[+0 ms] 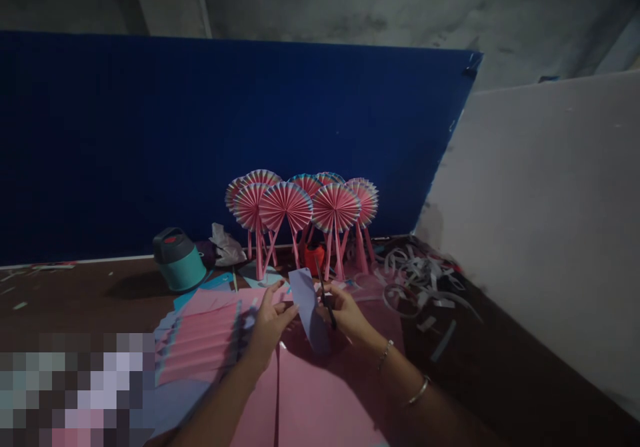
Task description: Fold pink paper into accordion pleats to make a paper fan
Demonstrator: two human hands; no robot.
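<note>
Between my hands, a strip of lavender paper [306, 307] stands nearly upright over the pink sheets. My left hand [273, 324] pinches its left edge between thumb and fingers. In my right hand [345, 310] are dark-handled scissors [327, 304], with the blades pointing up and away, just right of the strip. I cannot tell whether the blades touch the paper. Pink paper [320, 400] lies under both hands. Left of my left hand rests a stack of pleated pink sheets [203, 344] with blue edges.
Several pink pleated paper fans [285, 207] on crossed legs stand behind my hands, before a blue board [225, 114]. A teal container [181, 264] with a dark lid sits at back left. Curled paper strips [420, 277] are heaped at right, near a pale wall [540, 220].
</note>
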